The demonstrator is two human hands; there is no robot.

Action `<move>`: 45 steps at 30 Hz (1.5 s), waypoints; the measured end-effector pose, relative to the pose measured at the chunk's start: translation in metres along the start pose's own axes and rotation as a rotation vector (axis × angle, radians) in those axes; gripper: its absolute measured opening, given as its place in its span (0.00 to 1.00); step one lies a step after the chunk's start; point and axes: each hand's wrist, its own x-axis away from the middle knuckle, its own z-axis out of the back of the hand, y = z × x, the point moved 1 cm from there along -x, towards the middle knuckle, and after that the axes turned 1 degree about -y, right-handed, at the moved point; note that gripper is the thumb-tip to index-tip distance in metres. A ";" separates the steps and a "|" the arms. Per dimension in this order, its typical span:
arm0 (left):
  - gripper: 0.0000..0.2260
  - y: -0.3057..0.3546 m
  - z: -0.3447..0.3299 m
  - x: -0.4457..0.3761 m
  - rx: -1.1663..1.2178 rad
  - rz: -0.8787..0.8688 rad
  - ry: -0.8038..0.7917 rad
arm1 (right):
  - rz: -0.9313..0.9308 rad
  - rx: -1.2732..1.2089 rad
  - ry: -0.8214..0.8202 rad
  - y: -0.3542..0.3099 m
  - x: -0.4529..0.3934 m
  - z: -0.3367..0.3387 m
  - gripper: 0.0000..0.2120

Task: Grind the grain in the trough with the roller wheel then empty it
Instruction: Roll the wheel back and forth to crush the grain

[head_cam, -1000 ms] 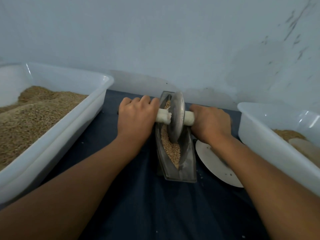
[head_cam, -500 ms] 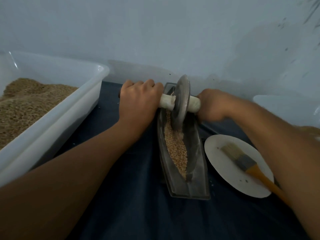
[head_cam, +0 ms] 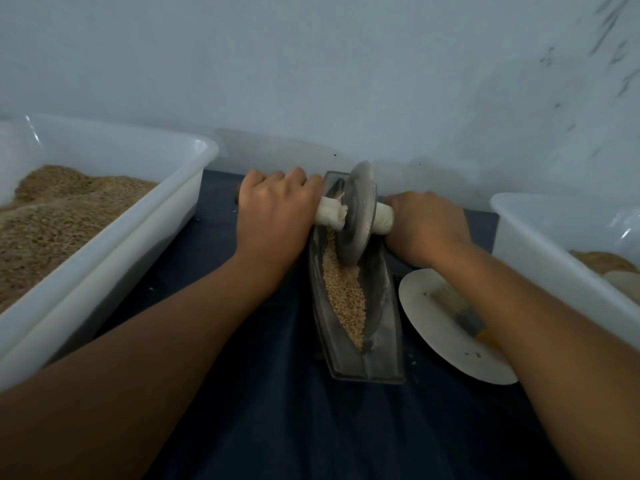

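A narrow boat-shaped metal trough (head_cam: 382, 327) lies in the middle of the dark cloth-covered worktop (head_cam: 277, 410), holding pale cracked grain (head_cam: 344, 292). A grey metal roller wheel (head_cam: 358, 220) stands upright in its far end. A large white plastic tub (head_cam: 114, 244) sits left; a round white plate (head_cam: 440, 337) carrying a flat bristle brush (head_cam: 453, 306) lies just right, and another white plastic tub (head_cam: 540, 251) sits beyond it. A pale wall (head_cam: 311, 81) rises behind.

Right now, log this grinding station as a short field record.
tool: roller wheel standing in the trough, toward its far end
left hand: grips the left handle
right hand: grips the right handle
grain: lies along the trough
side items: brush on plate; left tub holds grain
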 end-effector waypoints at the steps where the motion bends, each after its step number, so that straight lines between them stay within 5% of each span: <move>1: 0.08 0.000 0.002 0.003 -0.004 0.002 -0.001 | 0.000 0.012 0.052 -0.002 0.005 0.000 0.03; 10: 0.06 0.001 0.016 0.026 -0.011 0.034 0.045 | -0.022 0.142 0.290 -0.019 0.044 0.009 0.16; 26: 0.05 0.000 0.003 0.000 0.017 -0.012 -0.080 | -0.015 0.044 0.048 0.004 -0.002 -0.008 0.03; 35: 0.06 -0.002 -0.011 -0.025 -0.004 -0.080 -0.116 | 0.007 -0.081 -0.199 0.012 -0.029 -0.006 0.07; 45: 0.06 -0.002 -0.004 -0.003 0.008 -0.008 -0.024 | 0.033 0.001 0.012 0.002 -0.009 -0.001 0.07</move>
